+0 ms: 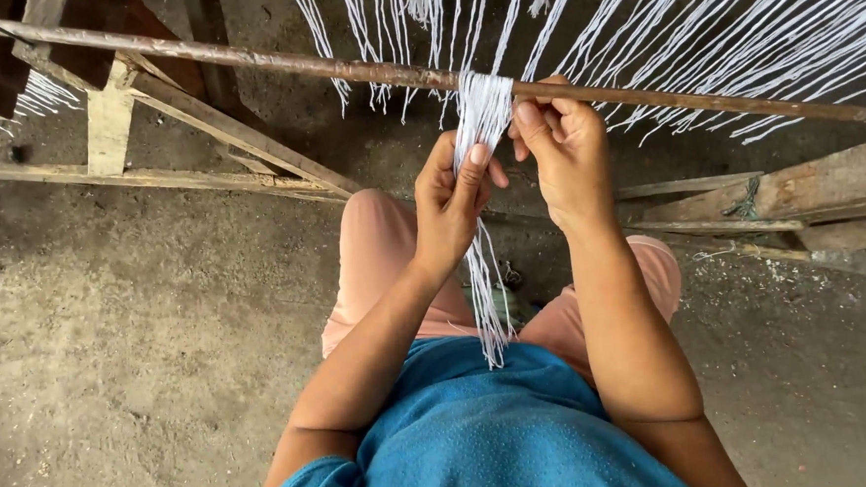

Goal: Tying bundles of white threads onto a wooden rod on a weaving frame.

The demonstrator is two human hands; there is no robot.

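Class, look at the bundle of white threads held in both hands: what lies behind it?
Behind the bundle of white threads runs the rusty rod, over which they hang. Lower down, pink-clad knees and concrete floor show. The left hand and right hand cover part of the strands.

A rough grey concrete floor (133, 368) is seen across the lower left of the frame. Wooden beams (200, 122) are laid crosswise in the upper left. More wooden planks (825, 188) are placed at the right edge. Loose white threads (738, 30) are stretched across the upper right.
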